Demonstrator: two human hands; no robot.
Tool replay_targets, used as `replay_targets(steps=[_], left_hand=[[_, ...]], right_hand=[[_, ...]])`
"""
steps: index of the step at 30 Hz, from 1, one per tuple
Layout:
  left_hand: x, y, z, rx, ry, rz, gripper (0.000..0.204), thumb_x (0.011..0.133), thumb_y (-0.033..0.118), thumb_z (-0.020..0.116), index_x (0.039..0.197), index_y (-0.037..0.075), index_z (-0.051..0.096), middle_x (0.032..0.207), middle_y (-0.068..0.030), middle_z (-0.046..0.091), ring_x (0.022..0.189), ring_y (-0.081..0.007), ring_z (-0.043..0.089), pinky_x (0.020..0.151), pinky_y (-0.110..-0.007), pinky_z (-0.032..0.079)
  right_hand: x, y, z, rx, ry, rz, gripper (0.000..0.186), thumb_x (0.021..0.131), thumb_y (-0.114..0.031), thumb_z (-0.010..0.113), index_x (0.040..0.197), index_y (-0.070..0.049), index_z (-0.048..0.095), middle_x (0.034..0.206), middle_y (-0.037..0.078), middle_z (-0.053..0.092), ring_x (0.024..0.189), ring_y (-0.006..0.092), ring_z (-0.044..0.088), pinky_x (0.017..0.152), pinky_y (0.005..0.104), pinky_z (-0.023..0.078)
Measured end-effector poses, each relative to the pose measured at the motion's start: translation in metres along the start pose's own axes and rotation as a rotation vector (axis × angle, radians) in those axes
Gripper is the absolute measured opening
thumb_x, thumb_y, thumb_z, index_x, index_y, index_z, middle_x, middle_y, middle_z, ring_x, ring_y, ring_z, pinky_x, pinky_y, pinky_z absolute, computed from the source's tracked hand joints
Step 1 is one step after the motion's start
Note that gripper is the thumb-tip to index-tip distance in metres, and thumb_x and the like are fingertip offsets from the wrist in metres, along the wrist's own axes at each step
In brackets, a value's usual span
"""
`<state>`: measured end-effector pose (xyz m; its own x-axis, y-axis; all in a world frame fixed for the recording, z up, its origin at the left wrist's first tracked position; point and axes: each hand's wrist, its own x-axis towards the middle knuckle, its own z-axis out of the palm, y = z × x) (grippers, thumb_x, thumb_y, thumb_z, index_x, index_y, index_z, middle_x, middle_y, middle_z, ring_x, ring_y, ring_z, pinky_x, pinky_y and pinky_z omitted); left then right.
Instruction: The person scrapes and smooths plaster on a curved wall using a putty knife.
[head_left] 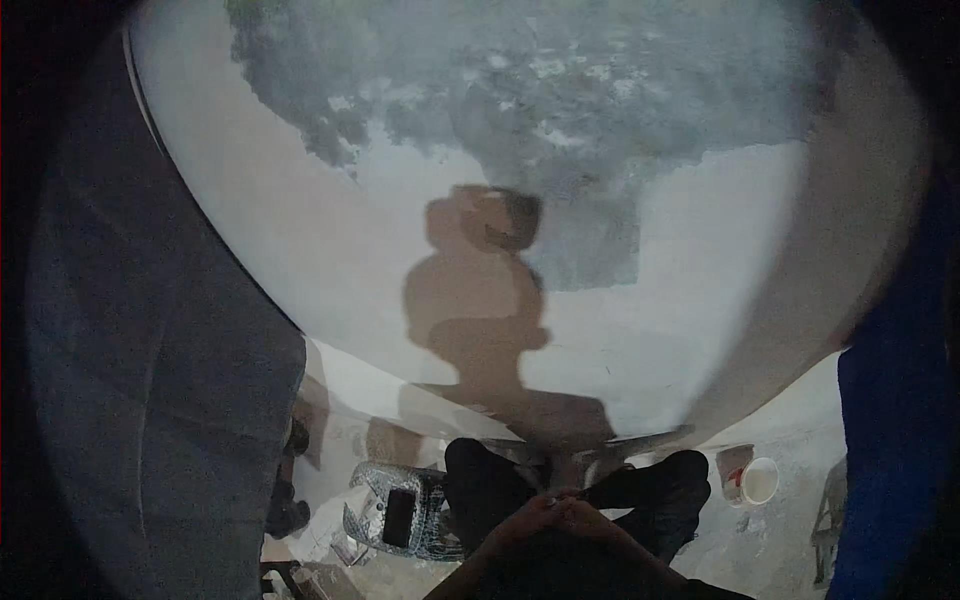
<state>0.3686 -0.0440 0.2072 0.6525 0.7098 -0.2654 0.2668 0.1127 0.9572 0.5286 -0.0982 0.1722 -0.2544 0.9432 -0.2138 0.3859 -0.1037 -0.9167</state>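
My left hand [538, 513] and my right hand [584, 515] meet low in the picture, between my bent knees in dark trousers [655, 500]. Their fingers are closed and pressed together. A tiny bright spot shows at the fingertips, but what they hold, if anything, is too small and dim to make out. Both hands are clear of the wall [690, 220], which rises in front of me with a ragged grey patch [590, 240] on its white surface.
Left of my knees lies a patterned grey bag or seat [432, 515] with a dark, flat rectangular thing [399, 517] on it. A white bucket [761, 482] stands to the right, near a stepladder-like frame [828, 525]. Grey cloth [150, 350] and a blue sheet [895, 430] flank the sides.
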Motion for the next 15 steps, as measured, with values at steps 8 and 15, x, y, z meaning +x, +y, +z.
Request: replay_targets(steps=[8, 15], left_hand=[[0.039, 0.134, -0.056, 0.612, 0.599, 0.365, 0.054, 0.089, 0.032, 0.057, 0.132, 0.005, 0.038, 0.096, -0.0245, 0.061, 0.087, -0.0399, 0.062, 0.069, -0.047, 0.048], [0.051, 0.285, -0.118, 1.492, 0.733, 0.897, 0.032, 0.087, 0.013, 0.055, 0.118, 0.007, 0.049, 0.092, -0.0169, 0.059, 0.076, -0.0316, 0.061, 0.06, -0.039, 0.052]], right_hand=[[-0.008, 0.032, -0.083, 0.333, 0.188, 0.03, 0.047, 0.084, -0.024, 0.064, 0.123, -0.002, 0.049, 0.116, 0.017, 0.055, 0.105, 0.0268, 0.055, 0.089, 0.0394, 0.044], [-0.075, 0.214, -0.095, -0.531, 1.026, 0.493, 0.067, 0.079, -0.043, 0.062, 0.133, -0.012, 0.038, 0.135, 0.022, 0.036, 0.124, 0.042, 0.033, 0.096, 0.0574, 0.033]])
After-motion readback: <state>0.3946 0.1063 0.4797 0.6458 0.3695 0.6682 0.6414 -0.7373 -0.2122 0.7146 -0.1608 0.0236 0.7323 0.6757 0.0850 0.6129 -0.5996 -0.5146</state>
